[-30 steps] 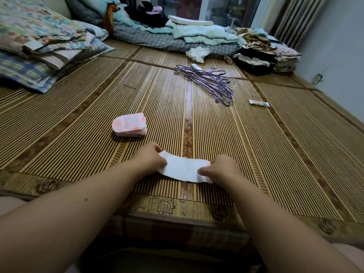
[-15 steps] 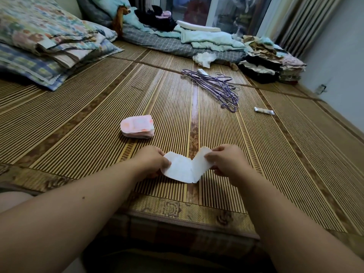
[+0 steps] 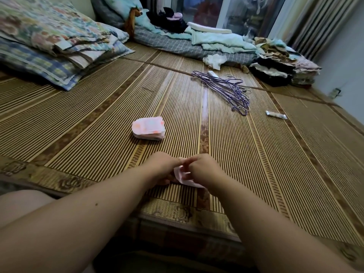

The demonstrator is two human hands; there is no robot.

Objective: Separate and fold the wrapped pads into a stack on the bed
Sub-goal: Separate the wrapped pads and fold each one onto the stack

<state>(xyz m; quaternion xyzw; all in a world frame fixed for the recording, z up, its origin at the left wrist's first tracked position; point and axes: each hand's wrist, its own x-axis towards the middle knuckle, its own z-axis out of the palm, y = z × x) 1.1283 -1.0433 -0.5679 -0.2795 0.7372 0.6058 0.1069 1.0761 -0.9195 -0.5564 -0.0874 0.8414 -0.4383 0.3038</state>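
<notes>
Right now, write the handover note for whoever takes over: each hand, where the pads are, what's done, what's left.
Left hand: grips the white pad at its left end, low over the bamboo mat.
Right hand: pinches the pad's other end, right beside the left hand; the pad is doubled over, mid-fold.
Done: a pink stack of folded pads lies on the mat, ahead-left of the hands.
Left: finish this fold, set the pad on the stack. The small wrapped item far right is too small to identify.
</notes>
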